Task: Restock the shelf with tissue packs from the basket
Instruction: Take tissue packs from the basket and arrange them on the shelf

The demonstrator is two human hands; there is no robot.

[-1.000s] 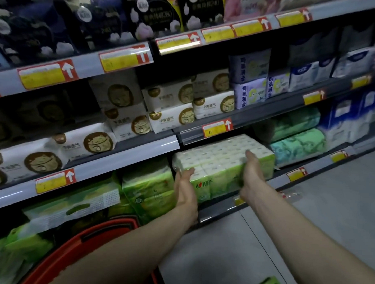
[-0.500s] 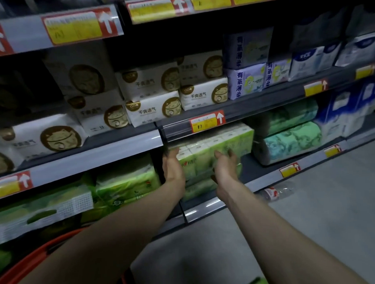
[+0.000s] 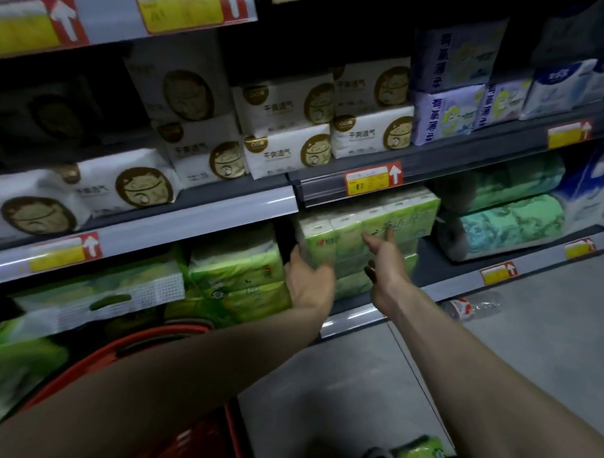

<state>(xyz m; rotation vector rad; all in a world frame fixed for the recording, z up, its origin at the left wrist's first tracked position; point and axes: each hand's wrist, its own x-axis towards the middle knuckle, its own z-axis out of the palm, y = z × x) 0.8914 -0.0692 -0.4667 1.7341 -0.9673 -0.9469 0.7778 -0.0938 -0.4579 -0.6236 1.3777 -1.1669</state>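
Note:
A pale green multi-pack of tissues lies on the bottom shelf, resting on another green pack beneath it. My left hand touches the pack's left end with fingers curled around its corner. My right hand is open in front of the pack, fingers spread and pointing at its face, barely touching it. The red basket sits low at the left, partly hidden behind my left forearm.
Green tissue packs fill the bottom shelf to the left, and green roll packs lie to the right. White packs with gold cat logos stand on the shelf above. A plastic bottle lies on the grey floor. Another green pack shows at the bottom edge.
The tissue pack has gone from held out in front of the shelf to pushed back on the bottom shelf. My right hand has let go and opened; the view has moved closer.

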